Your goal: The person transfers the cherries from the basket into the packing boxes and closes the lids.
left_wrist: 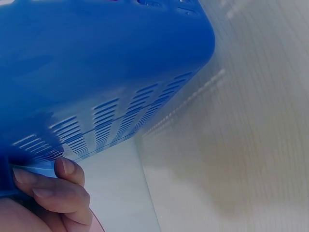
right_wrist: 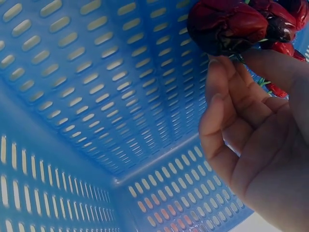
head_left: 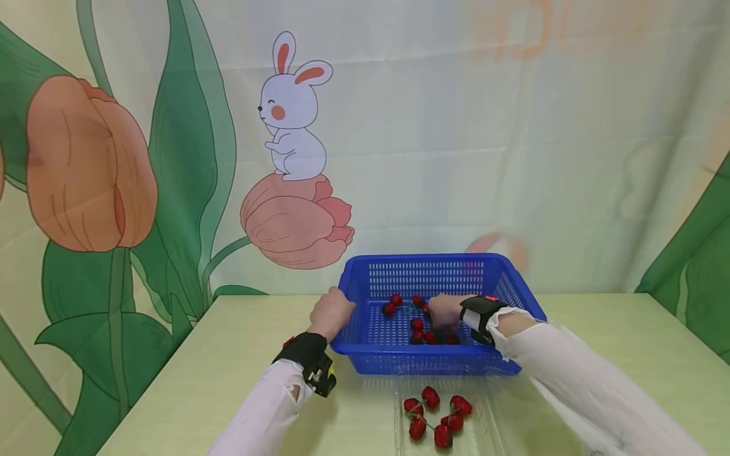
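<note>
A blue slotted plastic basket (head_left: 422,349) stands on the table, its left rim gripped by my left hand (head_left: 332,315). In the left wrist view, curled fingers (left_wrist: 65,195) wrap the rim from outside. My right hand (head_left: 446,310) reaches down inside the basket. In the right wrist view its fingertips and thumb pinch at a green stem beneath a dark red, wrinkled cherry-like fruit (right_wrist: 227,26). Several more red fruits (head_left: 417,324) on green stems lie on the basket floor around that hand. In the head view, the right hand's fingertips are hidden.
A clear plastic tray (head_left: 492,411) lies in front of the basket, holding several red fruits (head_left: 417,427) on green stems. Behind the pale table (head_left: 188,380) hangs a printed curtain (head_left: 410,145) with tulips and a rabbit.
</note>
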`<state>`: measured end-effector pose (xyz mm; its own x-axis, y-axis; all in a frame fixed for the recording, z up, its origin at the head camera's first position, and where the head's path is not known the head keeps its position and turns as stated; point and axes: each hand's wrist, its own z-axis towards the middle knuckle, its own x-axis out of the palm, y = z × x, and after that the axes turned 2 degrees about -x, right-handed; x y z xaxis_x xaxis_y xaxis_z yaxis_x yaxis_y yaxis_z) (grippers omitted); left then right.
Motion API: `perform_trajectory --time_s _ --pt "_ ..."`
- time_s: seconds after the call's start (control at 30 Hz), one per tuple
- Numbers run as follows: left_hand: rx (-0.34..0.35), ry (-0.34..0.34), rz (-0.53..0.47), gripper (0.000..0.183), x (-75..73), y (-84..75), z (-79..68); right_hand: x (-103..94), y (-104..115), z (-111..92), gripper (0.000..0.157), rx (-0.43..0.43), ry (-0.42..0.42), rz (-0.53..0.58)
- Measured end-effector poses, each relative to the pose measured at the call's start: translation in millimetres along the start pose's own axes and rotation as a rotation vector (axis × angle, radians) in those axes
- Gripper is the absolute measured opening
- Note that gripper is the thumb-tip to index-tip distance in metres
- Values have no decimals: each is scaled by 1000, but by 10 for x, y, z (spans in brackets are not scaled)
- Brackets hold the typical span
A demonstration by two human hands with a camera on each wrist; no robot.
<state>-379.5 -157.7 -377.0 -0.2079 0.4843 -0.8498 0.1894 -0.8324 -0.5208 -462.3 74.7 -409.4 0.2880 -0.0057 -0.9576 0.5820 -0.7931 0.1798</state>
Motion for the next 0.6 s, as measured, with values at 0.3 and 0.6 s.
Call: perform_trajectory --time_s 0.3,0.6 --pt "-1 -2 -4 41 -3 -10 -1 -49 26 -44 32 -30 3 -9" --pt "-4 -2 -3 43 9 0 3 -97 67 -97 34 -37 -24 28"
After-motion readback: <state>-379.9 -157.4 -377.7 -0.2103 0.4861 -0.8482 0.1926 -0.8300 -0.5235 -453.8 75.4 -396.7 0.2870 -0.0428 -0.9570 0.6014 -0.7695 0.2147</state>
